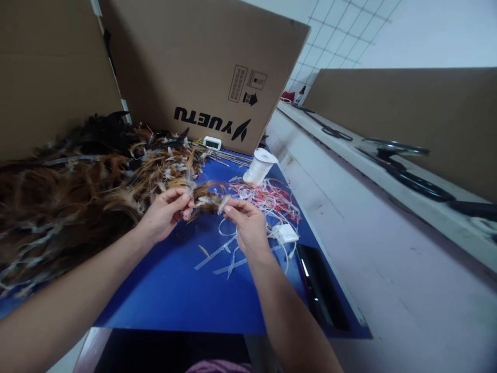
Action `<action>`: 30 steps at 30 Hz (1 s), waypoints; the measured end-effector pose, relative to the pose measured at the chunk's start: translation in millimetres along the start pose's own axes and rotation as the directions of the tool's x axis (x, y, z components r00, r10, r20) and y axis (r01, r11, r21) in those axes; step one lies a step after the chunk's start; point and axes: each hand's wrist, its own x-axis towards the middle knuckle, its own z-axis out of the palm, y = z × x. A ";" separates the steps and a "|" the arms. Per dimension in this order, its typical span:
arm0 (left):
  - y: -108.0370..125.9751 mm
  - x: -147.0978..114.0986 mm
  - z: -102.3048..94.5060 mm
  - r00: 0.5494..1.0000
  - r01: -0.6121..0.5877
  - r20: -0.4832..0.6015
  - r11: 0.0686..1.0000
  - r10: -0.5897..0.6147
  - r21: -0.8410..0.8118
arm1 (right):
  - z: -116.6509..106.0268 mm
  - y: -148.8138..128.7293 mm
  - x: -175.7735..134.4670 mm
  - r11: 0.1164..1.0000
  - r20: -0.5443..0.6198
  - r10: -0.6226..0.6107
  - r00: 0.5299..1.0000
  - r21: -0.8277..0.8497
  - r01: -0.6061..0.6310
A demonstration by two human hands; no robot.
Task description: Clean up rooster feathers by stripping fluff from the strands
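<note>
Between my two hands, above the blue table, stretches a small bunch of brown and whitish feathers. My left hand pinches a pale fluffy feather end between thumb and fingertips. On the other side, my right hand has thumb and forefinger closed on another pale fluffy end of the feathers. A large heap of brown, black and white feathers covers the table's left part, just beyond my left hand. Whether the held feathers are one string or separate pieces, I cannot tell.
Behind my right hand lie tangled red and white ribbon strips and a white spool. Nearby are a white charger with cable, a black glossy device and a small white display. Cardboard stands behind; scissors lie on the ledge.
</note>
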 end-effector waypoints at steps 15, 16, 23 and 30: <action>-3.0 -6.9 12.1 0.995 0.063 0.065 0.983 -0.074 0.170 | 6.5 -12.0 -7.5 0.993 0.018 0.026 1.000 0.117 -0.028; -2.9 -6.9 12.4 0.995 0.061 0.066 0.982 -0.073 0.176 | 6.8 -12.8 -7.8 0.991 0.030 0.032 0.999 0.129 -0.035; -7.8 -7.5 8.9 0.990 0.022 0.125 0.954 -0.062 0.298 | 9.6 -14.3 -12.0 0.994 0.107 -0.005 0.994 0.108 -0.007; -9.0 -9.3 8.5 0.983 -0.030 0.180 0.934 -0.037 0.357 | 9.4 -15.7 -16.9 0.996 0.135 -0.089 0.987 0.033 0.085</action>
